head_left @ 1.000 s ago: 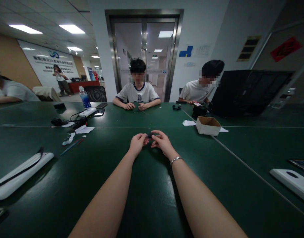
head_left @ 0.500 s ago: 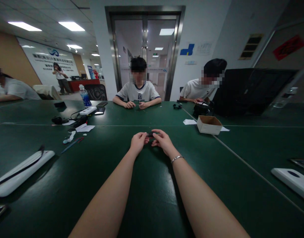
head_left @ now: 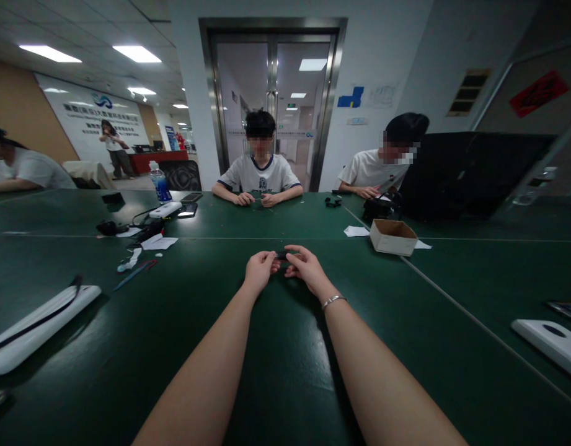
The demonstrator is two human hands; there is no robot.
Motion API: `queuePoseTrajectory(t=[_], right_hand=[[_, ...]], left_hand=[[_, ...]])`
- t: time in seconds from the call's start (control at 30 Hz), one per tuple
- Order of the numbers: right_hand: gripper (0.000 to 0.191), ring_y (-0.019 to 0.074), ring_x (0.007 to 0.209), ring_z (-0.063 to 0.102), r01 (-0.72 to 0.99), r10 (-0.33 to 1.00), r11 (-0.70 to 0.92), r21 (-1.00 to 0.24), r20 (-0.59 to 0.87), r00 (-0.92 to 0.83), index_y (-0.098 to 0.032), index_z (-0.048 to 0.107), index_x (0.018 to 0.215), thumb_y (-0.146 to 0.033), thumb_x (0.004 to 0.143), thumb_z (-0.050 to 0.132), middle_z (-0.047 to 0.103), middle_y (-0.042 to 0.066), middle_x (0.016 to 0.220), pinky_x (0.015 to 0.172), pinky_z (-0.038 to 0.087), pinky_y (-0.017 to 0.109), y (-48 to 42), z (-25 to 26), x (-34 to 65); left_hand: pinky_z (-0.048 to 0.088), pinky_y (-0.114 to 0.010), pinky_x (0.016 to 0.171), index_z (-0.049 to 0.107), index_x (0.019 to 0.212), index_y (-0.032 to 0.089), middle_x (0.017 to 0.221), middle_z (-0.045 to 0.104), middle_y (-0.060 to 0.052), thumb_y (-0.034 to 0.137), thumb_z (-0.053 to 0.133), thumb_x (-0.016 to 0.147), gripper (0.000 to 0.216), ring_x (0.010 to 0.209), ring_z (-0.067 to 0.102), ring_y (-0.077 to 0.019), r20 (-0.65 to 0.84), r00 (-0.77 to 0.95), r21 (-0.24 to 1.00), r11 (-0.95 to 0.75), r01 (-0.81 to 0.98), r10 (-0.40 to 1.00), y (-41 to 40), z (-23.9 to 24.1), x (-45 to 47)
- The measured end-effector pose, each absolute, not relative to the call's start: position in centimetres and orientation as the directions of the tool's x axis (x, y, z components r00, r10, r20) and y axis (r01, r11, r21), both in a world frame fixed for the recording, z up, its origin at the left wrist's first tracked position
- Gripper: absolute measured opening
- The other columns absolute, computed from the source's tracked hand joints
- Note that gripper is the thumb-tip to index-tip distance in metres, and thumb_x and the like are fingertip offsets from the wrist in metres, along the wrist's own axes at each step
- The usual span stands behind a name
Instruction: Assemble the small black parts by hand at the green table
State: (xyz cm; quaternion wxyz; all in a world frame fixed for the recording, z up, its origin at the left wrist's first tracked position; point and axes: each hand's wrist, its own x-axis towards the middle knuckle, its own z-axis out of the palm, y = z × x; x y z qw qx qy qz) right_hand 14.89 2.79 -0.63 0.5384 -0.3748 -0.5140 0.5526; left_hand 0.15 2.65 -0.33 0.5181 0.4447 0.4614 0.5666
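Observation:
A small dark object [head_left: 281, 255] spans the space between my two hands, above the green table [head_left: 285, 347]. Its kind is too small to make out. My left hand [head_left: 261, 271] pinches its left end between thumb and fingers. My right hand [head_left: 306, 267], with a silver bracelet at the wrist, has thumb and index finger closed on the right end, while its other fingers curl below. Both forearms reach in from the bottom of the view. The fingers hide part of the object.
An open cardboard box [head_left: 393, 238] stands right of my hands. To the left lie papers [head_left: 159, 241], a blue tool [head_left: 135, 275] and a long white case [head_left: 43, 325]. A bottle [head_left: 159, 183] stands farther back. Across the table a person [head_left: 261, 167] sits facing me; another sits right.
Both hands keep their grip on the small dark object. The whole view has shifted slightly, so most things appear a little lower; the hands have barely moved.

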Motion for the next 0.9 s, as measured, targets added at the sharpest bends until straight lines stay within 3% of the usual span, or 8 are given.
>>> queuePoseTrajectory(t=[0.57,0.9], right_hand=[[0.031,0.0101,0.052,0.06,-0.206,0.974,0.125,-0.97,0.16,-0.163,-0.018,0.061,0.107,-0.023,0.077,0.071,0.06,-0.001,0.072,0.051,0.058,0.024,3.02,-0.9,14.95],[0.032,0.0086,0.054,0.061,-0.205,0.972,0.123,-0.971,0.16,-0.174,-0.02,0.061,0.108,-0.022,0.077,0.071,0.062,0.0,0.081,0.052,0.059,0.022,2.94,-0.92,15.13]], left_hand=[[0.044,-0.018,0.049,0.065,0.076,0.007,0.06,0.063,-0.006,0.025,0.064,0.084,0.019,0.049,0.056,-0.0087,-0.03,-0.089,0.986,0.015,-0.164,0.996,2.78,-0.03,0.26],[0.04,-0.017,0.044,0.064,0.07,0.008,0.057,0.062,-0.005,0.031,0.068,0.081,0.026,0.045,0.053,-0.008,-0.018,-0.094,0.991,0.006,-0.133,0.995,3.04,-0.35,0.18]])
